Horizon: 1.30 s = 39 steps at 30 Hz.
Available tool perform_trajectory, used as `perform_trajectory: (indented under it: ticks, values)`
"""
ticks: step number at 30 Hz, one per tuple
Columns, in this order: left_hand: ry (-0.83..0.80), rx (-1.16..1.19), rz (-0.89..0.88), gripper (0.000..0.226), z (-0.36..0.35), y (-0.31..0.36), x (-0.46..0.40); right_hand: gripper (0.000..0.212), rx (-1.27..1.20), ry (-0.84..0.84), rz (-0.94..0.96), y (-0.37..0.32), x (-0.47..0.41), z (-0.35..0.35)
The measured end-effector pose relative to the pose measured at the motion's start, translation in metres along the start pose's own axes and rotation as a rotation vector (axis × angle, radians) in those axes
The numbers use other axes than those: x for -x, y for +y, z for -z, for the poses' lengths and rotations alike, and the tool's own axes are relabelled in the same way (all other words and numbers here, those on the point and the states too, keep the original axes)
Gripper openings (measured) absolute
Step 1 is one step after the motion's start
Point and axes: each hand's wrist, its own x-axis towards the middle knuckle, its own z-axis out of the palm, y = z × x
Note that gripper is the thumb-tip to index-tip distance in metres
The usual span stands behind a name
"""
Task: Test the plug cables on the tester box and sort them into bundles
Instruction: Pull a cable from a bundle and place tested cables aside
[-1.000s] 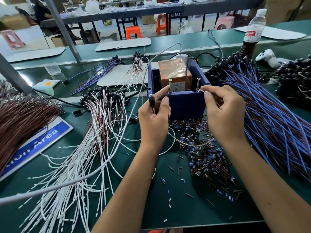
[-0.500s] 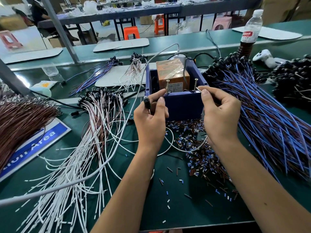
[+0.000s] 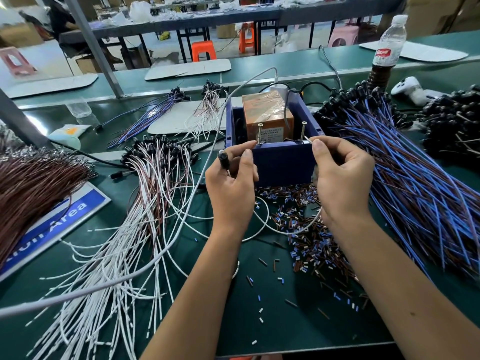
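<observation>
We see the tester box (image 3: 283,162), a dark blue open tray with an orange block (image 3: 267,113) inside, sitting on the green desk (image 3: 272,320) toward its far edge, near the middle. Two upright screws (image 3: 259,133) stand at its near wall. Both hands are raised against that near wall.

The left hand (image 3: 231,188) has its fingers curled: the black plug (image 3: 223,158) of a cable stands upright at the hand's far left side, and the thumb and forefinger pinch toward the base of the left screw. The right hand (image 3: 340,178) pinches the thin white wire end (image 3: 307,139) between thumb and forefinger, right beside the right screw (image 3: 303,129); we cannot tell whether the wire touches it. The white cable (image 3: 285,231) sags in a loop between the two hands, just above the desk.

Under and beyond the wrists lies a scatter of small brown, blue and white snippets (image 3: 306,229). Toward the left edge of the desk spreads a bundle of white and brown plug cables (image 3: 124,229), with a brown wire bundle (image 3: 31,185) further left over a blue sign (image 3: 57,224). Toward the right edge fans a large bundle of blue and brown plug cables (image 3: 415,183). Two smaller bundles (image 3: 161,110) lie near the far edge, left of the box. A bottle (image 3: 387,53) stands at the far right.
</observation>
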Motion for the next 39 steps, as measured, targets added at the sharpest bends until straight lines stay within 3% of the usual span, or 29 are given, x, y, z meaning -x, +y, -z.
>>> perform_trajectory:
  ticks: [20, 39]
  values:
    - [-0.033, 0.009, -0.011, 0.017, 0.002, -0.004, -0.001, 0.016, 0.002, -0.033, -0.021, -0.005, 0.000, 0.002]
    - [-0.048, 0.054, 0.115, 0.020, 0.012, 0.015, 0.001, 0.013, 0.010, -0.088, -0.015, -0.012, 0.011, 0.015]
